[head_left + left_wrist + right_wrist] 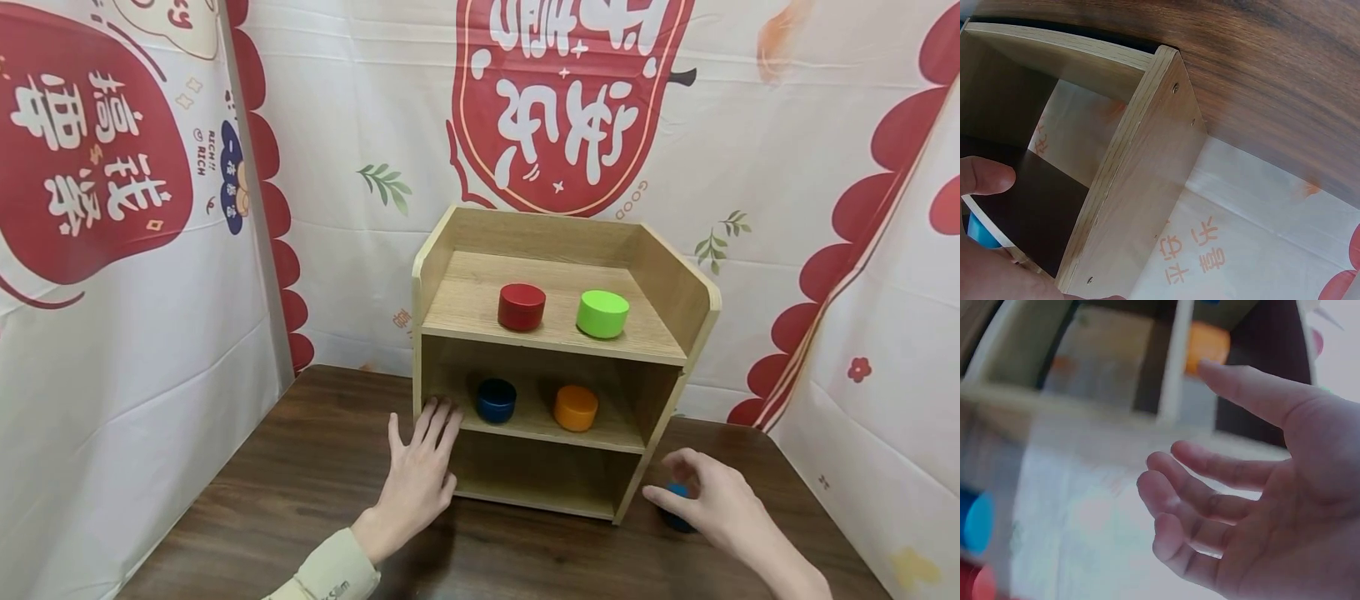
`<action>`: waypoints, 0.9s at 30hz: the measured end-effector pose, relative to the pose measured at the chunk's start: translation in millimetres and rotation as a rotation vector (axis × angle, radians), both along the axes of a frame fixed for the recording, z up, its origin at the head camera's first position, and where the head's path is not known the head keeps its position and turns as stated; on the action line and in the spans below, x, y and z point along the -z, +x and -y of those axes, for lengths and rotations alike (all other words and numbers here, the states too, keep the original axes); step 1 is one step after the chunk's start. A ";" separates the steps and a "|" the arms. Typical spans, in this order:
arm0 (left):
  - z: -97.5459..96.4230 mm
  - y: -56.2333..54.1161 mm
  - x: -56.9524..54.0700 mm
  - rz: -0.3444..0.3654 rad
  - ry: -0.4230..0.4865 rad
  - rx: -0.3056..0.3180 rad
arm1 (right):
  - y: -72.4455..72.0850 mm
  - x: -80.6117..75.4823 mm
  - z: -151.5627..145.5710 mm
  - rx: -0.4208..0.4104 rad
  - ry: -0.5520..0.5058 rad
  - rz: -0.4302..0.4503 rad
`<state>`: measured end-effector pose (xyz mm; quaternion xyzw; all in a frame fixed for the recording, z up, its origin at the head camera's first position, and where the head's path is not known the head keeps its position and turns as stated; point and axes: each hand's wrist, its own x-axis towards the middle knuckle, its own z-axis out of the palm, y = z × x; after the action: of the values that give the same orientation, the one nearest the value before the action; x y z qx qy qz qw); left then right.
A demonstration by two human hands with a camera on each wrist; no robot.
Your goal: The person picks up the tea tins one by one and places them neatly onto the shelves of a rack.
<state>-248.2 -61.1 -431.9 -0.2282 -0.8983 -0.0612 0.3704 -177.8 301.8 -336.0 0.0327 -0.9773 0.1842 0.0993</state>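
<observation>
A small wooden shelf unit [551, 350] stands on the dark table. Its top bears a red round tin [522, 307] and a green one [603, 314]; the middle shelf holds a dark blue tin [496, 401] and an orange one [576, 408]. At the unit's left front edge is my left hand [416, 479], fingers extended against it, thumb apart. My right hand [723, 508] hovers right of the unit, fingers loosely bent and holding nothing, partly hiding another blue tin [677, 510] on the table. In the right wrist view a red tin [980, 584] appears beside that blue tin [977, 522].
The lowest compartment [536, 475] of the unit has no tin visible in it. Printed white cloth [337, 275] hangs behind and on both sides. Dark wood tabletop [300, 467] extends left of the unit.
</observation>
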 end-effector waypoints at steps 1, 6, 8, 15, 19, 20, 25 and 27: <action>0.0 0.2 -0.2 0.000 -0.003 -0.004 | -2.5 3.1 -8.9 0.007 0.010 0.038; -0.1 0.6 -0.6 0.016 0.000 -0.001 | -18.1 25.5 -52.2 0.060 0.049 0.143; 0.0 0.2 -0.7 0.022 0.001 0.000 | -24.5 36.9 -67.4 0.079 0.059 0.154; 0.8 -1.1 -0.4 0.022 -0.005 -0.009 | -37.9 76.9 -103.3 0.139 0.120 0.181; 0.9 -1.2 -0.6 0.018 -0.007 -0.010 | -42.7 90.8 -116.6 0.165 0.115 0.227; 0.8 -1.1 -0.7 0.017 -0.007 -0.011 | -43.6 93.2 -119.0 0.169 0.108 0.242; 0.6 -0.3 -0.8 0.023 -0.008 -0.010 | -47.9 101.0 -128.0 0.181 0.081 0.280; 0.4 0.0 -0.7 0.026 -0.010 -0.013 | -50.4 102.7 -131.0 0.187 0.076 0.285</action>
<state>-248.3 -61.5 -431.2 -0.2236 -0.9047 -0.0573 0.3581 -228.1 432.7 -438.7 -0.0812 -0.9866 0.1396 -0.0249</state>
